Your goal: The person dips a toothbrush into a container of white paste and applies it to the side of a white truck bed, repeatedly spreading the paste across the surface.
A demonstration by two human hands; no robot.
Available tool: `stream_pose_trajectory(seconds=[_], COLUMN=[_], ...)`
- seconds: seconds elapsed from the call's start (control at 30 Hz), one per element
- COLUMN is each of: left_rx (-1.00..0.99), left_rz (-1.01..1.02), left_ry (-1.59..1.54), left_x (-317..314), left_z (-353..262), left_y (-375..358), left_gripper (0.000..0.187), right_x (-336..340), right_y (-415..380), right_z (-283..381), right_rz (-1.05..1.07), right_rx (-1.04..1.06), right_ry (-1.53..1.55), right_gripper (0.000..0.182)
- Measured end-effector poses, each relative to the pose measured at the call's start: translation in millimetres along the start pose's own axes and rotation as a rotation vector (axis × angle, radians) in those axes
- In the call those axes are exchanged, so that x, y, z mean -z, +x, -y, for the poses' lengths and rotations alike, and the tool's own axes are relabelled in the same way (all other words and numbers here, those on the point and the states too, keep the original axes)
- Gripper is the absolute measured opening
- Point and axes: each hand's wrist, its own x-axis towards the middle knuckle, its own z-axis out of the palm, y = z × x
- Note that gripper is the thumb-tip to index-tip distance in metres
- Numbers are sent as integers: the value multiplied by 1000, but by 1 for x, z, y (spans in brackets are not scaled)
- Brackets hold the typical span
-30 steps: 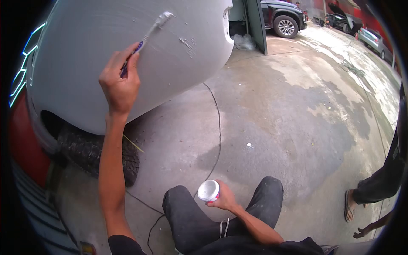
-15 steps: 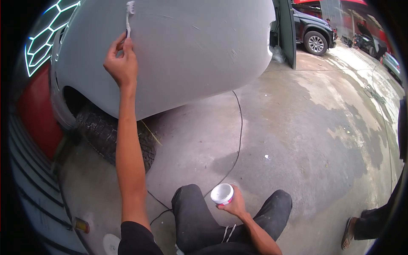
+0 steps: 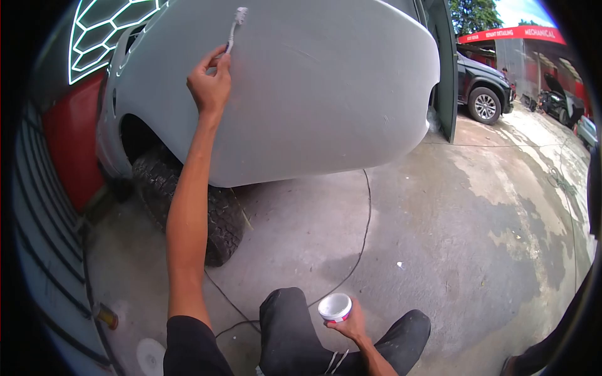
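My left hand (image 3: 211, 84) is raised at arm's length, fingers pinched round the handle of a white toothbrush (image 3: 239, 16). Bristle end up, the brush overlaps the grey car body panel (image 3: 326, 94), which carries a few faint scratch-like marks. Low between my knees, my right hand (image 3: 352, 323) grips a small open white jar (image 3: 335, 306) with a pink and dark label. Its mouth faces up and shows a pale inside.
Below the panel stands a black tyre (image 3: 222, 235). A dark cable (image 3: 365, 238) crosses the concrete floor. At left are a ribbed metal shutter (image 3: 47, 213) and a yellow-red can (image 3: 107, 316). A person's dark trouser leg (image 3: 561, 329) stands at right; a dark car (image 3: 483, 88) is parked beyond.
The view has tilted up and turned left, so the panel and tyre sit lower and further right. Toothbrush and jar stay held in the same hands.
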Motion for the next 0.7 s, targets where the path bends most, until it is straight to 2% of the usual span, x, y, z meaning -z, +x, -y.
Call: stream_pose_trajectory(seconds=[0.07, 0.13, 0.17, 0.23, 0.27, 0.3, 0.37, 0.47, 0.53, 0.7], left_rx=[176, 175, 114, -9, 23, -12, -187, -482, -530, -622], left_rz=[-134, -228, -224, -158, -94, -50, 10, -85, -157, -236], left_ry=[84, 148, 221, 152, 170, 150, 128, 133, 108, 185], left_x=[27, 43, 48, 53, 52, 46, 42, 34, 23, 37], left_z=[32, 55, 56, 66, 70, 80, 88, 70, 62, 68], left_y=[45, 73, 78, 89, 94, 104, 112, 113, 108, 101], left_gripper=[25, 26, 26, 30, 29, 27, 25, 28, 35, 32], right_x=[-2, -3, 0, 1, 3, -8, -4, -5, -4, 1], right_y=[3, 2, 3, 0, -4, -2, -5, -10, -12, -18], right_z=[-3, -4, 6, 10, 19, 1, 11, 17, 22, 41], right_rz=[1, -6, 23, -4, -36, -49, -73, -148, -175, -290], right_rx=[15, 1, -19, -59, -84, -70, -110, -90, -89, 18], right_ry=[47, 114, 87, 37, 36, 48, 63, 86, 112, 101], right_gripper=[105, 104, 103, 102, 102, 103, 109, 110, 110, 105])
